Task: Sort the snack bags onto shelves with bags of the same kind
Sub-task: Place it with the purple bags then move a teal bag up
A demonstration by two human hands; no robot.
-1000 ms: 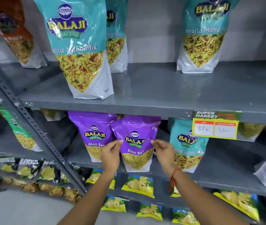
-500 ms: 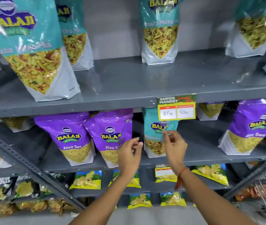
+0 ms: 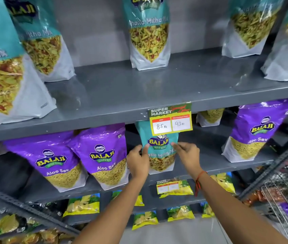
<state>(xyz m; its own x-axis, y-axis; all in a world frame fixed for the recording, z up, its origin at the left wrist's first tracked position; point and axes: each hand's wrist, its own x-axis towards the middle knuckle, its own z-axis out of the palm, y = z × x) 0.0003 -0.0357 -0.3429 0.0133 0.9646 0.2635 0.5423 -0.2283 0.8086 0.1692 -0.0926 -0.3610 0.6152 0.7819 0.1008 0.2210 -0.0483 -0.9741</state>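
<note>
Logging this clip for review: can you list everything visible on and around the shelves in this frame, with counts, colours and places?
Khatta Mitha Mix bags, upper shelf: six, teal and white, standing, some cut off by the frame.
Khatta Mitha Mix bag, middle shelf: one, teal, between purple bags, under the price tag.
Aloo Sev bags: three, purple, middle shelf; two left, one right.
Price tag: one, yellow and green, on upper shelf edge.
Yellow-green packets: several, lower shelves.
Black packets: several, bottom left.
Wire basket: one, lower right.
Left hand: grips the teal bag's left edge.
Right hand: on its right edge.
</note>
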